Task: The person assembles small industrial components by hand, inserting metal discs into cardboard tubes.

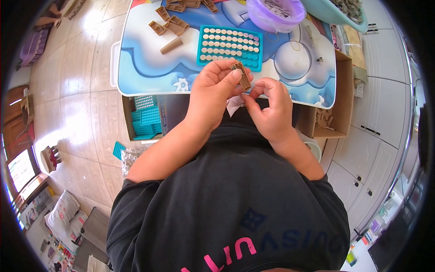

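My left hand (213, 88) is closed round a small brown box-shaped piece (242, 78), its thumb pressed on the piece's upper end. Close beside it, the thumb and index finger of my right hand (274, 106) are pinched together at a thin, pale pinkish scrap (234, 104) that hangs below the brown piece. Just beyond my left fingers lies a teal tray (199, 43) on the table, filled with rows of white round discs. Its near right slots show teal with no discs.
Several similar brown pieces (176, 25) and a brown tube-like piece (171, 46) lie on the blue patterned table (145, 68). A purple lined basin (290, 22) stands at the back. Under the table, boxes hold teal trays (149, 116) and brown pieces (324, 118). Another person's hand (57, 21) shows far left.
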`<state>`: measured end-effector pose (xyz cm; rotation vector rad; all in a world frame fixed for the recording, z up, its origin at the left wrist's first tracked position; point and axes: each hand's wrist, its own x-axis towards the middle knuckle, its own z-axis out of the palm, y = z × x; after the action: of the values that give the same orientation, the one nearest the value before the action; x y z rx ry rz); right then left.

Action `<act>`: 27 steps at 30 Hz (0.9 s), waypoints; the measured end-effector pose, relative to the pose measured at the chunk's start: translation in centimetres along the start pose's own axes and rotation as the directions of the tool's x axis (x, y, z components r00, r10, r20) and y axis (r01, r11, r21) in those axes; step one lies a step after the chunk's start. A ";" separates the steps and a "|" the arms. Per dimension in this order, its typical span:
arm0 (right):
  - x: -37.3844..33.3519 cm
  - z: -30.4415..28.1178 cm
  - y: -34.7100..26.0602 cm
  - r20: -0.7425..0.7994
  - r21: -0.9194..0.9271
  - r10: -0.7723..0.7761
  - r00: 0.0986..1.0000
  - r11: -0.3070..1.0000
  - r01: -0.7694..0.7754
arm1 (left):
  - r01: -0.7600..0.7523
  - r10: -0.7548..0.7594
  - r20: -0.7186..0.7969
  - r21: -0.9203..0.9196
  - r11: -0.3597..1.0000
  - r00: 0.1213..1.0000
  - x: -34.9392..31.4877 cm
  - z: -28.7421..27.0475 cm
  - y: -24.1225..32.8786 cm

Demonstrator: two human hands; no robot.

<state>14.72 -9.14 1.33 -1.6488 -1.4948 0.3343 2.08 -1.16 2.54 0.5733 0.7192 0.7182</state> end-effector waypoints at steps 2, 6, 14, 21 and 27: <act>-0.2 -0.2 0.0 -0.034 0.019 -0.010 0.999 1.000 0.011 | -0.034 0.037 -0.044 0.060 0.998 0.998 0.0 -0.1 0.0; -0.1 -0.6 0.2 -0.112 0.116 -0.015 0.994 0.993 0.029 | -0.042 0.043 -0.022 0.042 0.998 0.999 0.5 -0.9 -0.2; 0.5 -0.7 -0.1 0.063 0.006 -0.165 0.984 0.986 0.165 | 0.013 -0.011 -0.029 0.062 0.998 1.000 0.5 -0.9 -0.1; 1.0 -0.7 -0.1 0.203 -0.126 -0.217 0.955 0.961 0.246 | 0.041 -0.038 -0.019 0.133 0.990 0.999 0.2 -1.1 -0.1; 2.3 -0.5 0.5 0.091 0.061 -0.184 0.979 0.982 0.179 | 0.051 -0.052 0.008 0.094 0.994 0.999 0.3 -1.9 -0.2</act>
<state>15.98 -7.19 1.99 -1.4599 -1.6815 0.3535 0.90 -0.65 1.04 0.6416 0.7585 0.6353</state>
